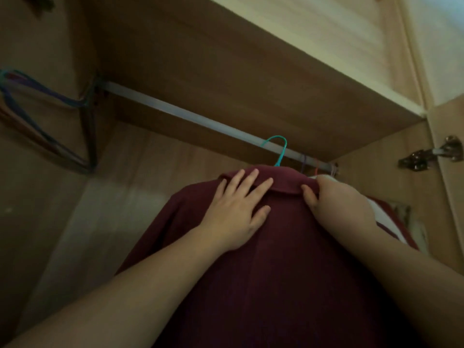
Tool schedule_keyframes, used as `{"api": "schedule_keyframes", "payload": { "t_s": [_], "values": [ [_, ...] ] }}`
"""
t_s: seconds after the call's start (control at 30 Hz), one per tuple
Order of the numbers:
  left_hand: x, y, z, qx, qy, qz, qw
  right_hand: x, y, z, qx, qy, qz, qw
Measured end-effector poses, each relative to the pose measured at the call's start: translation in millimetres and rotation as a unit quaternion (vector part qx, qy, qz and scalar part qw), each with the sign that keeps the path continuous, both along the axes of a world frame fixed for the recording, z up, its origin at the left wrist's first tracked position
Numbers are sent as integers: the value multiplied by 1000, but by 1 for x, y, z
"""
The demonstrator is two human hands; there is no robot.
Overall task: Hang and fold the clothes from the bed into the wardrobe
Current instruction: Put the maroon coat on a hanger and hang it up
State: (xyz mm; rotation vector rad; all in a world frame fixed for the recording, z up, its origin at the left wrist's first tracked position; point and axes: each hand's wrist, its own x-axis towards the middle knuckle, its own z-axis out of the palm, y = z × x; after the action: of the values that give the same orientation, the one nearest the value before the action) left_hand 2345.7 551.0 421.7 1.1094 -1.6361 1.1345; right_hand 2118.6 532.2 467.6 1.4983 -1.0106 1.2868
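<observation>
Wardrobe rail (190, 116), hung maroon shirt (276, 272), left hand (233, 212) flat, right hand (336, 199) pinching collar (283, 187)

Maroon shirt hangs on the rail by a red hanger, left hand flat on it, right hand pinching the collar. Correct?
Head view shows the hanger is teal, not red. The maroon shirt, rail, left hand and right hand are as stated.

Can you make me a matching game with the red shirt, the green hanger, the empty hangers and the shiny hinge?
1 maroon shirt
2 teal hanger
3 empty hangers
4 metal hinge

A far left end of the rail
B right side of the wardrobe
C touched by the left hand and right hand
D hooked on the rail just above the shirt

Pairs: 1-C, 2-D, 3-A, 4-B
</observation>
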Motion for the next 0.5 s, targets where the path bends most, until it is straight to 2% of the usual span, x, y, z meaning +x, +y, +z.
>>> {"api": "schedule_keyframes", "payload": {
  "t_s": [0.3,0.5],
  "values": [
    [-14,-94,69,18,-12,-54,998,-15,-44,59,11,-30,-63,997],
    [-26,-155,92,74,7,-95,993,-15,-85,77,6,-28,-89,996]
  ]
}}
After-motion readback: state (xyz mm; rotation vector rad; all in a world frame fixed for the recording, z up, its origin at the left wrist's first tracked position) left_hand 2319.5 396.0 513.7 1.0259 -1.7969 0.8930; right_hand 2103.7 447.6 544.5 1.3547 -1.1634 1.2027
